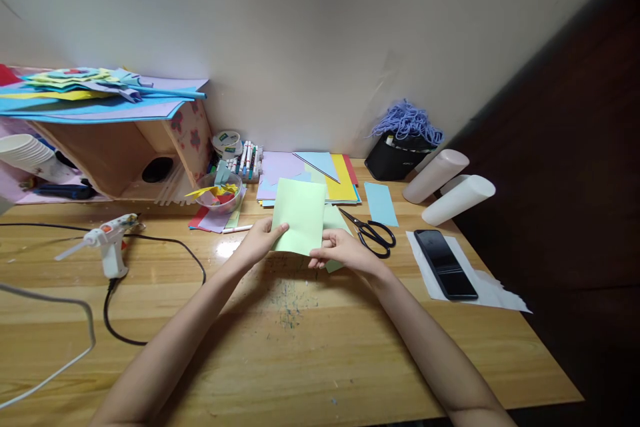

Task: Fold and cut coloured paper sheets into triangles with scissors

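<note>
A light green sheet of paper is held up over the middle of the table. My left hand grips its left edge, thumb on the front. At the lower right corner, my right hand pinches the same sheet between thumb and fingers. Another green piece lies partly hidden behind my right hand. Black-handled scissors rest just right of that hand, and a light blue rectangle of paper lies beyond them.
A glue gun with its cable stands at the left. Coloured sheets, a bowl of scraps and markers are at the back. A phone and white rolls are at the right.
</note>
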### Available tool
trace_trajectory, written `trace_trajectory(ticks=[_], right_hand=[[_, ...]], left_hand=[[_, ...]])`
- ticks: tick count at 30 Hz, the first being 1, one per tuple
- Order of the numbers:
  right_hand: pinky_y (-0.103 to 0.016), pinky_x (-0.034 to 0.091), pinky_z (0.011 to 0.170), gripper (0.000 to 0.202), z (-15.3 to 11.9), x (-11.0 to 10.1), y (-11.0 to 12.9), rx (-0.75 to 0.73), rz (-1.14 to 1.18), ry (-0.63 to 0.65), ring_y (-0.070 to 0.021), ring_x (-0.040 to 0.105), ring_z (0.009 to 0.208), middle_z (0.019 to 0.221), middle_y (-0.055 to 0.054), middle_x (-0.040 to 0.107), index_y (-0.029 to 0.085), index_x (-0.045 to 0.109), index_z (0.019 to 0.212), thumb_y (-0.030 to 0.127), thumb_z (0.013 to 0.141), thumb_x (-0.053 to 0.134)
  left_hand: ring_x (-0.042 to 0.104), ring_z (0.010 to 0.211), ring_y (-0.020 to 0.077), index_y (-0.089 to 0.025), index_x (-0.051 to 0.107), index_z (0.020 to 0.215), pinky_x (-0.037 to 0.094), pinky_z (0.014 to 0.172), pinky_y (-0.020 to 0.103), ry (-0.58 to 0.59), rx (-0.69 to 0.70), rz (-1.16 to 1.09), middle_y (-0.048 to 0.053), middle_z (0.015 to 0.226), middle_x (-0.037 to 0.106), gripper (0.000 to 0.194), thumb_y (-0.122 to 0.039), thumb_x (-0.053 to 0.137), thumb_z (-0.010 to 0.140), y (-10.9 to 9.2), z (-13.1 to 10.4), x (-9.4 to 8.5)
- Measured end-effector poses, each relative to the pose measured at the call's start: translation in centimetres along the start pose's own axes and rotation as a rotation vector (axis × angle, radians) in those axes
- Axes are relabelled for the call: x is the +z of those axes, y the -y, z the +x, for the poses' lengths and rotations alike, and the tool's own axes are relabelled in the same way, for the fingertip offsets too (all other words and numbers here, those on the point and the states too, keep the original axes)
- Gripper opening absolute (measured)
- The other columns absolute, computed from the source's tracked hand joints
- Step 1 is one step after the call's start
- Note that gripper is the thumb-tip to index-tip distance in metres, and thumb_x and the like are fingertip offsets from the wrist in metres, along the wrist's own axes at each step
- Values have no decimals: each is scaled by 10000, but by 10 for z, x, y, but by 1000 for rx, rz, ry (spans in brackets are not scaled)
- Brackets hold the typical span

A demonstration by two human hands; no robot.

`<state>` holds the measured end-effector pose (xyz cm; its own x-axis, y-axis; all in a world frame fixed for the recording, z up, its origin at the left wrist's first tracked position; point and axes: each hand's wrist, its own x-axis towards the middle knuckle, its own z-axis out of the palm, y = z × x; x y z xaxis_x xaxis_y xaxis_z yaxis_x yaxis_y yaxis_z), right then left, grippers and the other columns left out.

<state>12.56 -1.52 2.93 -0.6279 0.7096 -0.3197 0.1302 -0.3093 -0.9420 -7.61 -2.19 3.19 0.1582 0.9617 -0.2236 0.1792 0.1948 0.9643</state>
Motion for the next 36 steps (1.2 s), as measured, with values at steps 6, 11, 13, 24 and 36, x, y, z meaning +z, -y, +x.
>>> trace_trajectory(ticks=[6, 11, 13, 24, 36], right_hand=[[-237, 475, 557, 354, 1, 3, -2, 29, -11, 3, -125, 613, 555, 643, -76, 675, 107, 574, 839, 449, 767, 512], [-233, 456, 549, 319, 0, 2, -2, -26, -143, -90, -136, 595, 590, 710, -56, 663, 118, 623, 798, 415, 681, 622], [-221, 414, 488, 316, 2, 0, -4, -21, -203, -173, -117, 542, 493, 570, -32, 621, 115, 625, 675, 431, 672, 621], [-226, 319, 436, 384, 11, 15, -14, -192, -121, -478, -106, 442, 432, 456, 8, 509, 149, 538, 505, 496, 660, 595], [-242, 353, 525, 461, 1, -22, 0, -142, -443, -567, -133, 500, 506, 485, -20, 550, 156, 575, 473, 546, 709, 508]], left_hand=[[504, 563, 111, -105, 561, 823, 383, 474, 197, -66, 52, -1, 16, 673, 569, 351, -438, 535, 712, 2, 0, 2], [372, 376, 55, -133, 510, 707, 287, 327, 168, 40, 33, 87, -51, 512, 416, 328, -461, 518, 728, -1, -3, 0], [374, 382, 51, -132, 524, 698, 272, 321, 164, 64, 43, 111, -48, 523, 428, 341, -473, 535, 713, -4, -4, -2], [587, 543, 132, -92, 565, 840, 474, 557, 255, 128, 73, -190, 73, 700, 645, 383, -456, 550, 723, 6, -12, 47], [499, 417, 91, -103, 610, 578, 380, 455, 198, 147, 95, 23, 50, 527, 610, 373, -414, 504, 755, -3, -12, 30]])
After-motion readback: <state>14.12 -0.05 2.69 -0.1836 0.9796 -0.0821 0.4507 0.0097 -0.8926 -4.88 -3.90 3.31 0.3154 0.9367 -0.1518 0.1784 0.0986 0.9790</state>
